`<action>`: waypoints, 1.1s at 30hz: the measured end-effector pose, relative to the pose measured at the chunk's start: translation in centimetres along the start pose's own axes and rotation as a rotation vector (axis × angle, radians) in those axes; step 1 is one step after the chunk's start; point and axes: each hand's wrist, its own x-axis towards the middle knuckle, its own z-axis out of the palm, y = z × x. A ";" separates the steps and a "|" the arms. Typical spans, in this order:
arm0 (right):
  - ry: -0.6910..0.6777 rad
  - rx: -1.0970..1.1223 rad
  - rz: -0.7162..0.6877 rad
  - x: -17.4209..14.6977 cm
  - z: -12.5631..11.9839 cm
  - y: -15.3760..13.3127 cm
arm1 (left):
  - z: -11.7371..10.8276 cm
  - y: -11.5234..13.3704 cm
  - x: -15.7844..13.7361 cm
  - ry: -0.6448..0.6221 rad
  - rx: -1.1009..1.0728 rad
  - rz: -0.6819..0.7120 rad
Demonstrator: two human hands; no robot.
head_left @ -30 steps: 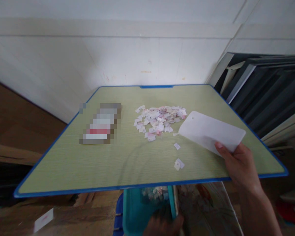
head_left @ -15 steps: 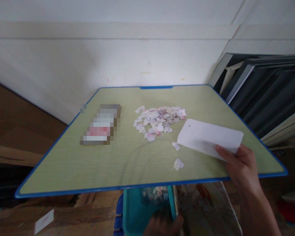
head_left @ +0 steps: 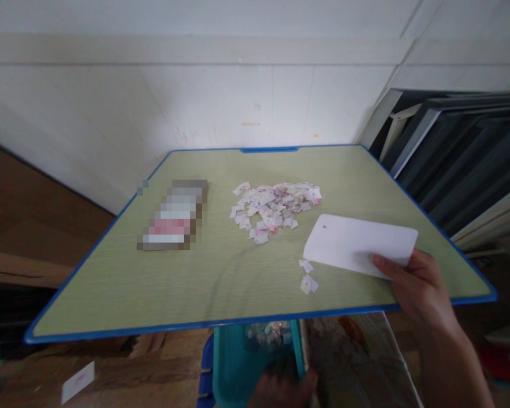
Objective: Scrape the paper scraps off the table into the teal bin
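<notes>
My right hand pinches a white card with rounded corners and a small hole, its thumb on top. The card is tilted over the right part of the table, its left edge close to a few loose paper bits. Further back lies a pile of small white and pinkish paper pieces. Below the table's front edge, in shadow, my left hand is closed over the right rim of a teal plastic bin. Similar small pieces lie inside the bin. The left fingertips are dim.
The pale green table has a blue edge and stands against a white wall. A blurred-out flat item lies on its left. Dark panels lean at the right. A paper slip is on the wooden floor.
The right hand's card has come slightly nearer to me and tipped, and one loose paper bit beside it has shifted slightly toward me. My left hand has stayed on the bin.
</notes>
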 end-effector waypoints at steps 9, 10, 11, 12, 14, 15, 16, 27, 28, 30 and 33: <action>-0.042 0.049 0.104 -0.3 -0.1 -0.8 | 0.2 -0.1 -0.2 -0.053 -0.092 -0.009; -0.028 0.060 0.103 -0.4 -0.1 -0.8 | 0.2 -0.1 -0.2 -0.055 -0.092 -0.012; -0.015 0.078 0.098 -0.4 -0.2 -0.8 | 0.2 -0.1 -0.3 -0.055 -0.091 -0.012; -0.008 0.101 0.090 -0.5 -0.3 -0.7 | 0.3 -0.1 -0.3 -0.053 -0.092 -0.007; -0.036 0.146 0.063 -0.7 -0.8 -0.4 | 0.4 0.0 -0.4 -0.055 -0.095 0.002; -0.067 0.149 0.058 -0.8 -1.1 -0.3 | 0.4 0.0 -0.4 -0.056 -0.097 0.005; -0.105 0.130 0.070 -0.8 -1.3 -0.1 | 0.4 0.0 -0.4 -0.058 -0.097 0.002; -0.296 -0.029 0.199 0.0 -2.4 -0.7 | 0.6 -0.1 -0.7 -0.050 -0.092 -0.005; -0.298 -0.029 0.212 0.0 -2.6 -0.8 | 0.6 -0.1 -0.7 -0.047 -0.090 -0.008; -0.280 -0.021 0.220 0.1 -2.8 -1.0 | 0.5 0.0 -0.7 -0.036 -0.087 -0.016; -0.208 -0.043 0.188 -0.1 -2.7 -1.1 | 0.3 0.0 -0.6 -0.044 -0.087 -0.024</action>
